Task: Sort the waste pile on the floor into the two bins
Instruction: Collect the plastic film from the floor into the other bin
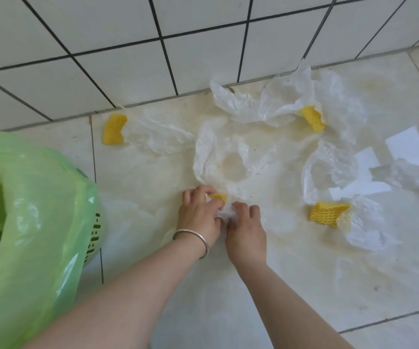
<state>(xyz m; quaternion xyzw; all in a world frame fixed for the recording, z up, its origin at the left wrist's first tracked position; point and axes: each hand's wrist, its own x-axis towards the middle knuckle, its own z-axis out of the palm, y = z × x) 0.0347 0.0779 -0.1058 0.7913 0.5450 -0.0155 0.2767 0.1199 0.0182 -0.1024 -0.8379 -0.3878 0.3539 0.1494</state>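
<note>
Waste lies spread on the pale floor tiles: several clear plastic bags, three loose yellow foam nets and white paper scraps. My left hand (198, 210) is closed around a fourth yellow foam net (219, 197) at the near end of a clear plastic bag (213, 157). My right hand (245, 227) pinches the crumpled end of that same bag beside it. A green basket bin lined with a green plastic bag (27, 222) stands at the left, a short way from my hands. No second bin is in view.
Other yellow nets lie at the wall (113, 129), far right (313, 118) and near right (328, 214), each touching a clear bag. White paper pieces (407, 144) lie at the right. A white tiled wall (153, 46) borders the floor behind.
</note>
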